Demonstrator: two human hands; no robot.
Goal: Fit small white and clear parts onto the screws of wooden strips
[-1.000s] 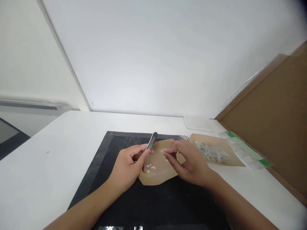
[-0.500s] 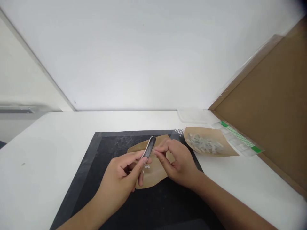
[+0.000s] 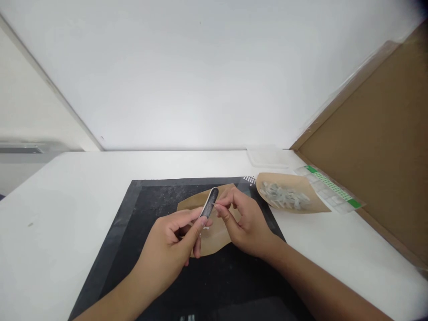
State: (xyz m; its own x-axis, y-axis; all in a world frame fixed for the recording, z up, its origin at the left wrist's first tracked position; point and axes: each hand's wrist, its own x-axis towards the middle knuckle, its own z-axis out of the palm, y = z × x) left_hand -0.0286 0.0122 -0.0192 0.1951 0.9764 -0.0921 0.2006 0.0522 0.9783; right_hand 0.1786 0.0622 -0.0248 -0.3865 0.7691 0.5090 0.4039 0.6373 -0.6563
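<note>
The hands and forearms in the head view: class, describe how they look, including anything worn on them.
Both the left hand and the right hand are bare, with no gloves. The left forearm and right forearm show no sleeves as far as the picture reaches. No watch, bracelet or ring can be seen, though some fingers are partly hidden.

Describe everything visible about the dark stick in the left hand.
The dark stick is slim, flat-looking and round-ended, with a pale left edge and a greyish, powdery-looking face; its material is unclear. The left hand grips its lower end between thumb and fingers, slanting it up and rightward above the brown sheet. The right hand's fingertips meet its right edge; contact is uncertain.
</note>
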